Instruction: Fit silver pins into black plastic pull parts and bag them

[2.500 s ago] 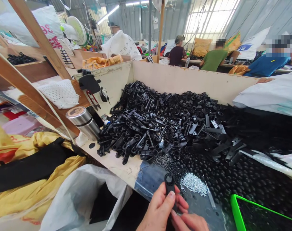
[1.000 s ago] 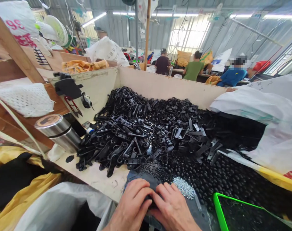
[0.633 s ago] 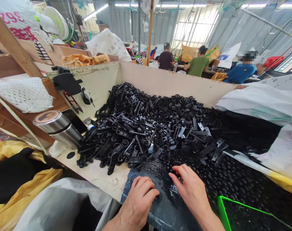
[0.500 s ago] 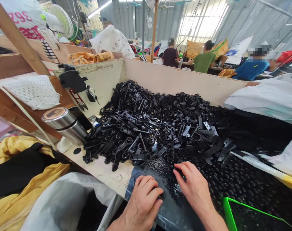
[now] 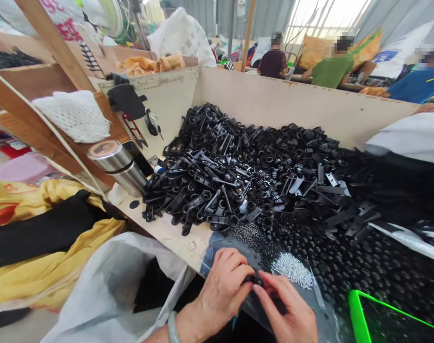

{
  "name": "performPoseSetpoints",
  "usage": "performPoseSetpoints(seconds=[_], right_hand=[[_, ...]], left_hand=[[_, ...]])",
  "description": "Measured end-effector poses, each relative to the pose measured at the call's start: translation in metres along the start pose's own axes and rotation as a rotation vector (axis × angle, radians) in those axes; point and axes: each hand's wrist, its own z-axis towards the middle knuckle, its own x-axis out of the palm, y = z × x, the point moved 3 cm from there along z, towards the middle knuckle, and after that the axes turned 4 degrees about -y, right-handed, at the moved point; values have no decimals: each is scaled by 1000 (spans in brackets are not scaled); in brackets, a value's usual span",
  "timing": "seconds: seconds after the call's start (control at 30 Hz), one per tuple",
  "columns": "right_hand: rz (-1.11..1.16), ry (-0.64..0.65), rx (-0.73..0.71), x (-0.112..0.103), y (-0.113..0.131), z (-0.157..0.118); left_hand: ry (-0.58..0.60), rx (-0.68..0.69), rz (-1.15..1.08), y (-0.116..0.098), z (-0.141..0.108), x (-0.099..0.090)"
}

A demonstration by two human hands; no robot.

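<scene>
My left hand [image 5: 226, 286] is closed around a small black part [image 5: 251, 278], its fingers curled over the near edge of the blue cloth. The fingertips of my right hand [image 5: 286, 305] pinch at the same part from the right, touching it beside my left fingertips. Just beyond my right hand lies a heap of small silver pins [image 5: 293, 270]. Tiny grey metal pieces [image 5: 245, 232] are spread on the cloth [image 5: 215, 243] past my left hand. Much of the held part is hidden by my fingers.
Black plastic levers [image 5: 202, 176] and rings fill the wooden bin [image 5: 291, 97]. Round black pieces [image 5: 345, 257] spread at right, by a green-rimmed tray [image 5: 354, 309]. A steel flask [image 5: 118, 166] stands left. White sacking [image 5: 105, 276] hangs in front. Several people sit beyond.
My right hand has come down and left to meet my left hand at the black part. The silver pin heap is now uncovered. The view has shifted, moving the bin's contents left and up.
</scene>
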Motion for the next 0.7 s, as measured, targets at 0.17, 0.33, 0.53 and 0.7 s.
performPoseSetpoints(seconds=[0.17, 0.33, 0.53, 0.7], right_hand=[[-152, -16, -149, -1, 13, 10], [-231, -61, -268, -4, 26, 16], [-308, -47, -255, 2, 20, 6], [-326, -102, -257, 4, 22, 7]], left_hand=[[-15, 10, -2, 3, -1, 3], [-13, 1, 11, 2, 0, 2], [-20, 5, 12, 1, 0, 1], [23, 1, 13, -4, -1, -5]])
